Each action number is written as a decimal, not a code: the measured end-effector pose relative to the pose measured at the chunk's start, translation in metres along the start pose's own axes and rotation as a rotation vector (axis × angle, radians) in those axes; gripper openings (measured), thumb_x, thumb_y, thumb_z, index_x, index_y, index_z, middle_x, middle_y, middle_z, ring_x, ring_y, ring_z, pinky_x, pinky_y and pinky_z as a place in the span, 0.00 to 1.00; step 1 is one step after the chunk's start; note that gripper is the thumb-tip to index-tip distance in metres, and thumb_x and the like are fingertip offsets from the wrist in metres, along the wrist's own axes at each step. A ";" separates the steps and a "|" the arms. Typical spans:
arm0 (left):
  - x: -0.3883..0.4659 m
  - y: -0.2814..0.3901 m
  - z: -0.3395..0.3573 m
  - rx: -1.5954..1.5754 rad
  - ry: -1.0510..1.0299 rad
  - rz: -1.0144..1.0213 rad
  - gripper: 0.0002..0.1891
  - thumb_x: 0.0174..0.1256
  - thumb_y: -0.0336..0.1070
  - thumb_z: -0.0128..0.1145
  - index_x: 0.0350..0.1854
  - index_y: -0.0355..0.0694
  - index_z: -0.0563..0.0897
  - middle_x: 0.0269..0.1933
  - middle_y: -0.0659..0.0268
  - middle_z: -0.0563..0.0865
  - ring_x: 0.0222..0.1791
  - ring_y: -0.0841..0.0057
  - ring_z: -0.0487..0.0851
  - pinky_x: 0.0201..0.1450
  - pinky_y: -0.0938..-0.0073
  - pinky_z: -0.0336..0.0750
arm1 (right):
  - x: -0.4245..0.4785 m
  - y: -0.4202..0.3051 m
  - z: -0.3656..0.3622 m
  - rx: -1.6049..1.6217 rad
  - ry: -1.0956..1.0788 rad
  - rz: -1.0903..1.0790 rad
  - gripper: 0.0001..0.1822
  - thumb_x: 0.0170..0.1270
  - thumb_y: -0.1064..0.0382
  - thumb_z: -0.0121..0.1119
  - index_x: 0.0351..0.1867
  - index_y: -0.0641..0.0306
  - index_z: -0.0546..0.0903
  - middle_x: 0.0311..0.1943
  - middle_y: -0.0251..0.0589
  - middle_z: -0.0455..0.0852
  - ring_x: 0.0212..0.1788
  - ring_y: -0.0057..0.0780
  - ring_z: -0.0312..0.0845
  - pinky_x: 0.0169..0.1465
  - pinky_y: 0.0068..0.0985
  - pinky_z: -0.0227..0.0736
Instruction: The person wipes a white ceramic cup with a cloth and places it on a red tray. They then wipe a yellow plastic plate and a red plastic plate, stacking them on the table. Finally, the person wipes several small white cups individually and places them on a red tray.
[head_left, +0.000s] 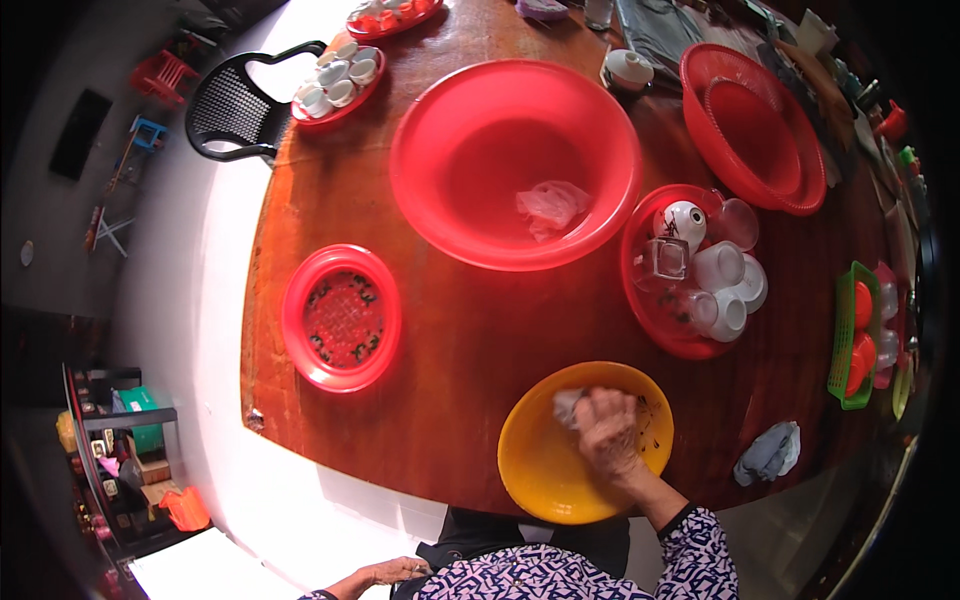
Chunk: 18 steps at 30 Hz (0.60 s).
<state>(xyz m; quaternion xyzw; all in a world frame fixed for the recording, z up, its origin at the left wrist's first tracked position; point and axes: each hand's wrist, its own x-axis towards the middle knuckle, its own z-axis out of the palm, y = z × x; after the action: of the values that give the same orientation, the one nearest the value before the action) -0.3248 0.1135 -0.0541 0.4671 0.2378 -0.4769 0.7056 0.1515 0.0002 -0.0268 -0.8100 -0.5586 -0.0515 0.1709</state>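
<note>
My right hand (609, 433) is inside a yellow plastic basin (544, 480) at the table's near edge, closed on a crumpled pale cloth or tissue (569, 408) that touches the basin's inner wall. Dark marks show on the basin's right side. My left hand (401, 570) is low beside my body, below the table edge; its fingers are partly hidden, so its grip cannot be told. To the right of the basin a crumpled grey and white cloth (768, 453) lies on the table. A red patterned tray (341, 319) is at the left.
A large red basin (517, 165) holds a crumpled translucent plastic bag (553, 208). Glasses and cups fill a red tray (660, 334) at the right. Red baskets (810, 176), a green basket (844, 337) and trays of small cups (379, 82) stand farther out. A black chair (229, 109) is at the left.
</note>
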 end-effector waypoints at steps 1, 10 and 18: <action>-0.010 0.010 0.007 0.057 0.033 -0.052 0.29 0.66 0.57 0.53 0.54 0.32 0.75 0.48 0.62 0.81 0.49 0.73 0.75 0.55 0.71 0.69 | 0.001 0.004 0.005 -0.018 0.064 0.079 0.10 0.48 0.67 0.58 0.35 0.64 0.75 0.38 0.46 0.74 0.39 0.40 0.71 0.41 0.37 0.65; -0.061 0.012 0.056 0.209 0.100 0.166 0.18 0.73 0.43 0.45 0.58 0.40 0.71 0.48 0.55 0.80 0.46 0.64 0.77 0.53 0.69 0.70 | -0.001 -0.010 0.006 -0.063 0.058 0.255 0.14 0.46 0.67 0.60 0.37 0.60 0.76 0.41 0.41 0.74 0.42 0.39 0.71 0.43 0.37 0.65; -0.113 -0.008 0.085 0.410 0.080 -0.085 0.19 0.70 0.38 0.47 0.61 0.43 0.70 0.51 0.55 0.81 0.53 0.63 0.78 0.54 0.66 0.71 | -0.015 -0.019 -0.010 -0.051 -0.118 0.267 0.11 0.47 0.68 0.57 0.36 0.62 0.75 0.36 0.44 0.73 0.38 0.39 0.72 0.38 0.38 0.67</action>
<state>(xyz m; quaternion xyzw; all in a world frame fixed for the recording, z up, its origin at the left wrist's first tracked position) -0.3903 0.0887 0.0690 0.6089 0.1830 -0.5258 0.5651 0.1292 -0.0102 -0.0169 -0.8828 -0.4535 0.0050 0.1225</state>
